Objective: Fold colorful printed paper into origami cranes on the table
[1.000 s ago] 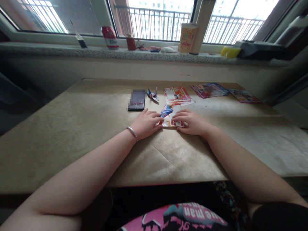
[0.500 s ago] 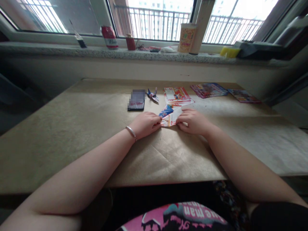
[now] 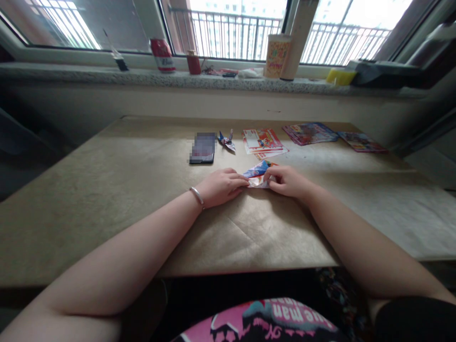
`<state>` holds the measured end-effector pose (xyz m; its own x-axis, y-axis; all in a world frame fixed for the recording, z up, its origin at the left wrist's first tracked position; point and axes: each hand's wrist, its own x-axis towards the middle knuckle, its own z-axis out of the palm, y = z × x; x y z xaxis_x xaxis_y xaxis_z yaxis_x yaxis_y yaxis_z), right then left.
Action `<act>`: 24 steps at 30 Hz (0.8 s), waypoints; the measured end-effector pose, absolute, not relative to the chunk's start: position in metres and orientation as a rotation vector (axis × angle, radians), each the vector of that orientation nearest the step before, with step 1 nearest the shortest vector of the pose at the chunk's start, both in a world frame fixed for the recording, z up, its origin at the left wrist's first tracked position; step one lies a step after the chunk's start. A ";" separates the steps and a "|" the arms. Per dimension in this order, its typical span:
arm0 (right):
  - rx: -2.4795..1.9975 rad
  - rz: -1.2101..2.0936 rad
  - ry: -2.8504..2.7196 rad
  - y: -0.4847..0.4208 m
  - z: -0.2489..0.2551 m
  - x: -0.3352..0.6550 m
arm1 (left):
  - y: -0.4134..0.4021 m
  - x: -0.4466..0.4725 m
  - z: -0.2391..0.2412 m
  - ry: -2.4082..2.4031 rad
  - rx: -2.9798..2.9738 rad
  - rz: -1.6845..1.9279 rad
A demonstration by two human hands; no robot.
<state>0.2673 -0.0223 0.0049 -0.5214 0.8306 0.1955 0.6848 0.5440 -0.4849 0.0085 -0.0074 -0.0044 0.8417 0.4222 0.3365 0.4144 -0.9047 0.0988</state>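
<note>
Since the earlier frame, the printed paper (image 3: 259, 174) has been folded narrower, its flap now pressed low at centre frame. Left hand (image 3: 221, 186) and right hand (image 3: 287, 181) pinch it against the worktop (image 3: 107, 190), fingers clamped on its edges. Mid-crease, I judge; next comes firm pressing along the fold, with the phone (image 3: 202, 148) and finished paper crane (image 3: 226, 140) lying beyond.

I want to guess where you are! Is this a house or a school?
Probably a home, at a table under a window. The sill holds household bits like a drink can and a paper cup, and both hands fold colourful paper.
</note>
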 end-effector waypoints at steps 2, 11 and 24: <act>-1.183 0.527 -2.396 -0.023 0.005 0.266 | -0.009 0.011 -0.004 0.663 3.013 0.565; -1.275 0.517 -2.327 -0.025 0.005 0.261 | -0.007 0.008 -0.005 0.615 2.944 0.587; -1.650 0.572 -2.089 -0.016 0.000 0.259 | -0.011 0.009 -0.003 0.778 2.918 0.540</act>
